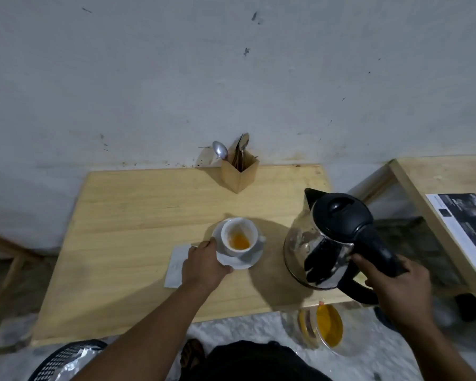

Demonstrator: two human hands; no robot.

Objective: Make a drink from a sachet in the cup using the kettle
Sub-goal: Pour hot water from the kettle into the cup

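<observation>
Right hand (396, 281): clamped on kettle (330, 243) handle. Left hand (204, 264): saucer (238, 261) rim gripped; cup (239, 236) with orange powder carried on it. Bench (138, 215): wooden.

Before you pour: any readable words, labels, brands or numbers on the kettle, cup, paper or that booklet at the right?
No text here can be read.
Black-and-white printed booklet on the right-hand wooden table: lines of print, too blurred to read.
Black-lidded glass kettle, held by the right hand: no label visible.
White ceramic cup with orange powder, its saucer steadied by the left hand: unmarked.
White paper beside the saucer: nothing legible.
</observation>
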